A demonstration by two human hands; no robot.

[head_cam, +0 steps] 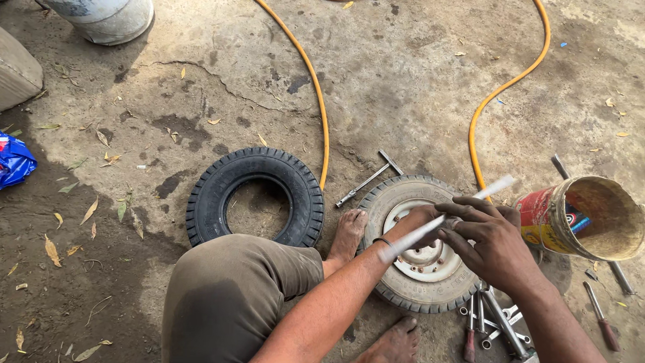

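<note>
A small wheel with a white rim point(430, 259) and worn tyre point(380, 202) lies flat on the ground between my feet. Over it, my left hand point(422, 222) and my right hand point(487, 235) both grip a long pale rod point(494, 187) that slants up to the right and is blurred. The left hand holds its lower part, the right hand its middle. A bare black tyre point(255, 195) without a rim lies to the left, beside my bent knee point(228, 296).
A T-handle wrench point(368, 180) lies behind the wheel. An orange hose point(321, 101) loops across the concrete. A dirty bucket point(591, 215) stands at right, with spanners and screwdrivers point(497, 323) below it. A blue bag point(13, 161) and a pale drum point(107, 19) sit far left.
</note>
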